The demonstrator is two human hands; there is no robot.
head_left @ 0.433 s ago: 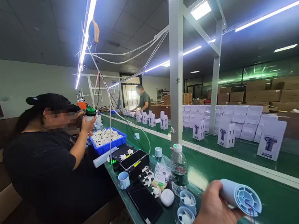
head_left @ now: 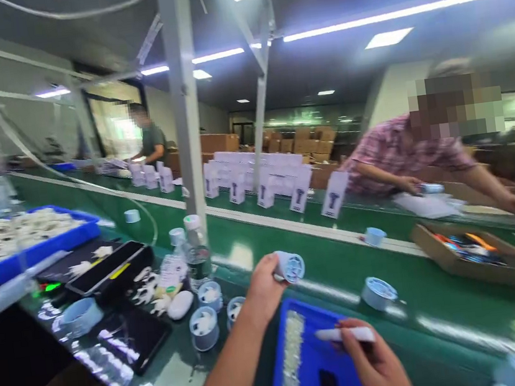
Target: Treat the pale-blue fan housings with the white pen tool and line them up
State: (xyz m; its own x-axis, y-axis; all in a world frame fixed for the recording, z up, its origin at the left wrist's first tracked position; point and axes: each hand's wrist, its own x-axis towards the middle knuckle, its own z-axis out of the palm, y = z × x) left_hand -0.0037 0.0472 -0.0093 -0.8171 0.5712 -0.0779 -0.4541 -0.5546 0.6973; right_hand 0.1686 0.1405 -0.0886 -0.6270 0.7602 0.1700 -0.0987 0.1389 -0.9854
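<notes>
My left hand [head_left: 264,289] is closed around a light-blue cylindrical housing [head_left: 291,266], whose spoked round end faces me. The housing is held above the green work surface, just beyond a blue tray [head_left: 310,318]. Over that tray, my right hand [head_left: 379,363] grips a white pen-like tube [head_left: 332,335] with its narrow tip pointing left. Small clear pieces [head_left: 292,354] lie along the tray's left side, and a dark square [head_left: 328,383] is in its middle. Left of my forearm stand light-blue rings with white fan blades [head_left: 204,328].
A bottle [head_left: 197,257], a black phone [head_left: 137,336] and a white case [head_left: 180,304] sit at left. A blue bin of white parts [head_left: 88,229] is farther left. Beyond the belt, a person in a plaid shirt [head_left: 381,146] reaches near a cardboard box [head_left: 478,275].
The view has swung to the right. My right hand with the white tube, the blue tray and the person in plaid have come into view. My left hand still holds the housing.
</notes>
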